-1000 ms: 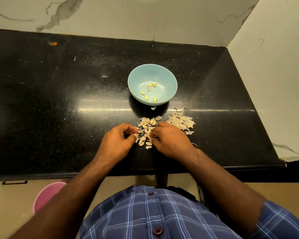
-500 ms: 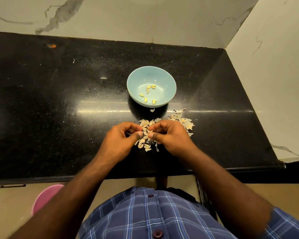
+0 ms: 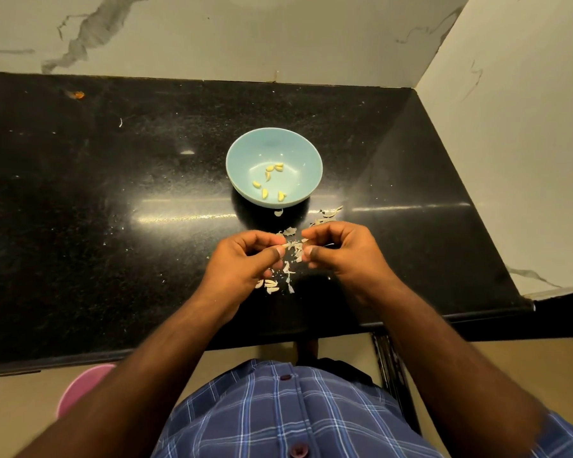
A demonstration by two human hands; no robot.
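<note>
A light blue bowl (image 3: 245, 150) stands on the black counter (image 3: 113, 200) and holds several peeled yellow garlic cloves (image 3: 268, 181). Just in front of it, my left hand (image 3: 242, 264) and my right hand (image 3: 343, 256) are raised a little above the counter, fingertips facing each other. Both pinch at a small garlic clove with papery skin (image 3: 295, 246) between them; which part each hand holds is hard to tell. Unpeeled cloves (image 3: 272, 285) lie on the counter under my left hand. Loose skins (image 3: 326, 215) lie behind my right hand.
A marble wall closes the counter at the back and on the right (image 3: 510, 127). The counter's front edge runs below my wrists. A pink bucket (image 3: 83, 388) stands on the floor at lower left. An orange speck (image 3: 77, 94) lies at the far left.
My right hand left the pile on the counter and both hands rose and met, fingertips together. They have since drawn slightly apart, pulling at the clove's skin.
</note>
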